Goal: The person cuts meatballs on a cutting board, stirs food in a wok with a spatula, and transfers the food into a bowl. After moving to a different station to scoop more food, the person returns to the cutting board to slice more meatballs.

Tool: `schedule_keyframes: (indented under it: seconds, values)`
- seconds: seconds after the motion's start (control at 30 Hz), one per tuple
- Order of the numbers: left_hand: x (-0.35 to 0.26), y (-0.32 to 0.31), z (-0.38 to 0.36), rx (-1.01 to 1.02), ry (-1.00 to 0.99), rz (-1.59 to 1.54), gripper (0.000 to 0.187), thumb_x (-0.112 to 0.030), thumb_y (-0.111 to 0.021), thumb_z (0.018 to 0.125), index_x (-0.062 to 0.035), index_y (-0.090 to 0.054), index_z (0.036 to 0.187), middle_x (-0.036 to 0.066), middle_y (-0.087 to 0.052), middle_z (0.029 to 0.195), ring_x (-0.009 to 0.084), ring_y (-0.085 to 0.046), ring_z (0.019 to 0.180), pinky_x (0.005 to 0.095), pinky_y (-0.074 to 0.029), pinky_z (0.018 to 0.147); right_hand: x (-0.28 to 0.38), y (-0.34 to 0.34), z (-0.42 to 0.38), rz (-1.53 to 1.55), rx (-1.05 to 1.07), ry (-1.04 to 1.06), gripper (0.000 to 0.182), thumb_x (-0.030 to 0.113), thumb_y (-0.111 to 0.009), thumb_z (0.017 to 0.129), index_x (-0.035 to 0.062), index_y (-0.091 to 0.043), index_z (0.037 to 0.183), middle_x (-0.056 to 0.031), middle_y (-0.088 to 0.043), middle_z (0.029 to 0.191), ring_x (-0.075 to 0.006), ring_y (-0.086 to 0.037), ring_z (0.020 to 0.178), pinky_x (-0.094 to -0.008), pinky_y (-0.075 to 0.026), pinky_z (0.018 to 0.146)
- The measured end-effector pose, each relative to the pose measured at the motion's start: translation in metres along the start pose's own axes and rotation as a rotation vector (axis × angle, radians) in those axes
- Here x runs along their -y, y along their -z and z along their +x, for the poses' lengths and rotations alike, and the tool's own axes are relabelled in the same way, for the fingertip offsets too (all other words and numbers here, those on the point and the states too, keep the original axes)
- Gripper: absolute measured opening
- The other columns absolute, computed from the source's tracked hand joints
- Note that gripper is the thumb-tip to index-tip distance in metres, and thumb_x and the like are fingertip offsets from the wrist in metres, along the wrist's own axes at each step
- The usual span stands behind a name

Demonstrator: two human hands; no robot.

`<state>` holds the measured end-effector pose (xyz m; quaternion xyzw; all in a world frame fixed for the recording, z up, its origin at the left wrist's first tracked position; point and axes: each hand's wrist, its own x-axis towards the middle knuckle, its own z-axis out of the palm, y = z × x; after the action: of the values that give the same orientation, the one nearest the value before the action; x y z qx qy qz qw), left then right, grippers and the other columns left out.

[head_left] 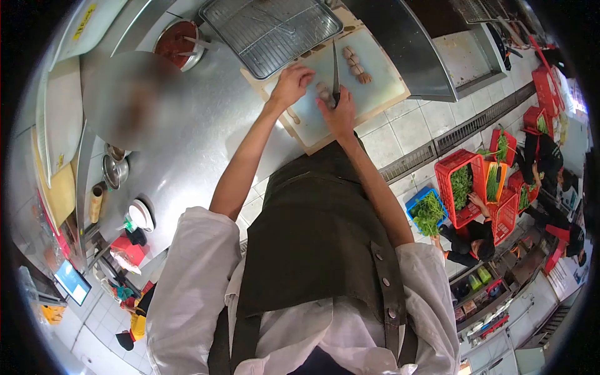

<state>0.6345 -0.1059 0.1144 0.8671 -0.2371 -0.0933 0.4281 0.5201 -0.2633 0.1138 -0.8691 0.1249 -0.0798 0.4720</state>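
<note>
My right hand [337,112] grips the handle of a knife [335,72], whose blade points away from me across a white cutting board [387,87]. My left hand [290,84] rests on the board with fingers curled, holding down a small brown piece of food [323,91] beside the blade. Several cut brown pieces [356,65] lie in a cluster just right of the blade. I wear a dark apron over a white shirt.
A wire rack in a metal tray [269,28] sits behind the board, a bowl of red sauce [178,42] to its left on the steel counter [187,144]. On the right, people crouch by red crates [462,187] of greens on the tiled floor.
</note>
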Motion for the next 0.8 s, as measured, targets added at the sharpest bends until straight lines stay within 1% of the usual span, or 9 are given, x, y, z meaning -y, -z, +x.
schedule_keyframes:
  seconds: [0.1,0.2,0.3,0.4,0.47,0.57,0.7,0.77,0.8]
  values:
    - [-0.012,-0.012,-0.002,-0.124,-0.123,0.111,0.031,0.003,-0.063,0.083,-0.0038,-0.069,0.113,0.015,-0.064,0.107,0.0313,-0.066,0.096,0.038,-0.055,0.083,0.002,-0.002,0.002,-0.006,-0.059,0.017,0.062,0.028,-0.077,0.082,0.0001,-0.048,0.129,-0.0237,-0.055,0.11,-0.0421,-0.057,0.1,-0.0485,-0.048,0.085]
    - [-0.024,-0.009,-0.015,-0.007,-0.198,0.259,0.03,0.003,-0.062,0.083,-0.0052,-0.069,0.111,0.011,-0.063,0.112,0.0325,-0.063,0.101,0.0385,-0.055,0.086,-0.006,-0.002,0.008,-0.012,-0.069,0.016,0.061,0.028,-0.078,0.082,0.0016,-0.049,0.129,-0.022,-0.057,0.11,-0.041,-0.058,0.099,-0.0479,-0.048,0.084]
    - [-0.019,-0.017,-0.029,-0.047,-0.279,0.229,0.038,0.008,-0.057,0.078,-0.0073,-0.069,0.111,0.01,-0.06,0.121,0.0316,-0.062,0.106,0.0391,-0.054,0.09,-0.008,0.003,0.008,-0.021,-0.063,0.0,0.059,0.026,-0.078,0.081,0.0023,-0.051,0.128,-0.0209,-0.058,0.11,-0.0401,-0.059,0.098,-0.0474,-0.049,0.083]
    - [-0.024,-0.021,-0.038,-0.04,-0.248,0.143,0.04,0.005,-0.06,0.081,-0.0078,-0.068,0.118,0.01,-0.06,0.125,0.0314,-0.061,0.114,0.0404,-0.055,0.088,-0.011,0.007,0.005,-0.031,-0.089,0.006,0.058,0.025,-0.078,0.081,0.0019,-0.052,0.127,-0.0209,-0.058,0.11,-0.0401,-0.06,0.097,-0.0469,-0.05,0.082]
    - [-0.015,-0.023,-0.037,-0.024,-0.223,0.179,0.043,0.006,-0.06,0.08,-0.008,-0.067,0.121,0.011,-0.058,0.128,0.0312,-0.061,0.116,0.0401,-0.055,0.089,-0.009,0.007,0.008,-0.043,-0.089,-0.004,0.057,0.024,-0.078,0.082,0.0016,-0.052,0.127,-0.021,-0.059,0.11,-0.0402,-0.06,0.096,-0.0467,-0.05,0.082]
    - [-0.006,-0.021,-0.025,0.033,-0.171,0.187,0.049,0.007,-0.058,0.08,-0.009,-0.064,0.126,0.011,-0.056,0.132,0.0306,-0.06,0.117,0.039,-0.055,0.091,-0.011,0.006,0.007,-0.004,-0.119,0.079,0.057,0.024,-0.078,0.082,0.0007,-0.052,0.128,-0.0217,-0.06,0.108,-0.0398,-0.061,0.096,-0.0462,-0.05,0.083]
    - [-0.014,-0.015,-0.013,0.106,-0.094,0.136,0.054,0.003,-0.061,0.079,-0.0132,-0.062,0.131,0.014,-0.051,0.138,0.0314,-0.059,0.119,0.0376,-0.053,0.096,-0.017,0.005,0.007,0.109,-0.019,-0.012,0.058,0.024,-0.078,0.083,-0.0012,-0.052,0.128,-0.0219,-0.061,0.106,-0.0389,-0.061,0.096,-0.0456,-0.05,0.083]
    - [-0.022,-0.016,-0.026,0.007,-0.092,0.121,0.051,-0.003,-0.065,0.079,-0.0158,-0.064,0.128,0.016,-0.047,0.142,0.0335,-0.056,0.124,0.0404,-0.05,0.1,-0.008,0.013,0.006,0.209,0.07,-0.111,0.059,0.024,-0.078,0.082,-0.0023,-0.051,0.128,-0.0216,-0.061,0.105,-0.0386,-0.061,0.096,-0.0456,-0.05,0.083]
    - [-0.026,-0.015,-0.032,-0.041,-0.094,0.113,0.05,-0.006,-0.067,0.079,-0.0171,-0.066,0.127,0.017,-0.045,0.145,0.0345,-0.054,0.126,0.0418,-0.048,0.102,-0.005,0.015,0.005,0.167,0.034,-0.063,0.06,0.024,-0.078,0.082,-0.0024,-0.05,0.129,-0.0216,-0.06,0.106,-0.0389,-0.061,0.096,-0.0458,-0.05,0.083]
